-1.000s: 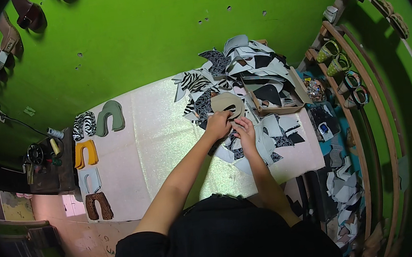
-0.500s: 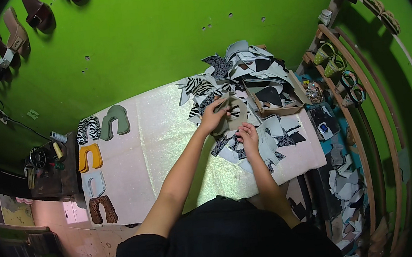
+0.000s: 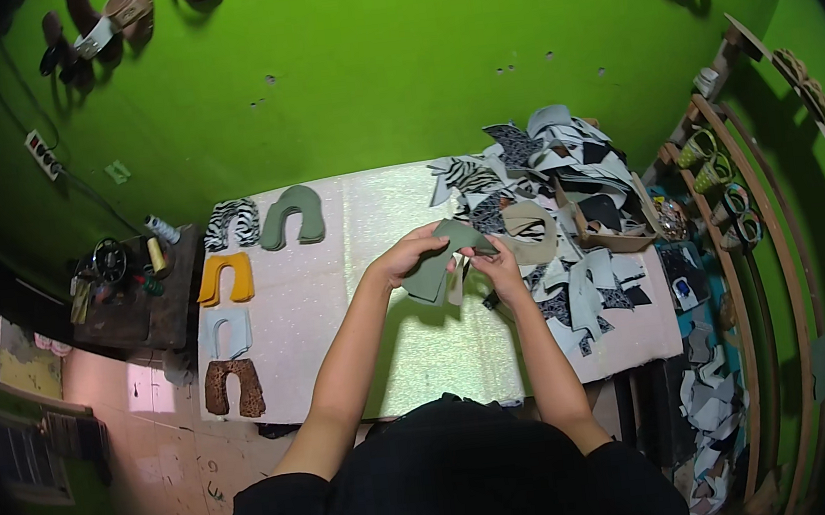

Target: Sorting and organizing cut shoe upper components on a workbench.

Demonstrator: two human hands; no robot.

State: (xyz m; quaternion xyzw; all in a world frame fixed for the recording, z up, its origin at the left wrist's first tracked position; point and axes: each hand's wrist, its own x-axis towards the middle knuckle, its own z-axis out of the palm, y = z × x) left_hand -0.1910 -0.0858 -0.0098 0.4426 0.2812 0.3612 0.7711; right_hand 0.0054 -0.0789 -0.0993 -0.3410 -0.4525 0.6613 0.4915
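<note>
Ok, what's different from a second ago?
The left hand and right hand have moved left, away from the middle of the scrap heap. They let go of the beige curved piece, which lies on the scraps, and now hold green pieces between them. The U-shaped stacks and cardboard box stayed put; the camera view shifted.

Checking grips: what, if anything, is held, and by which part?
Green U-shaped cutouts: left hand at their upper left edge, right hand at the right end.
</note>
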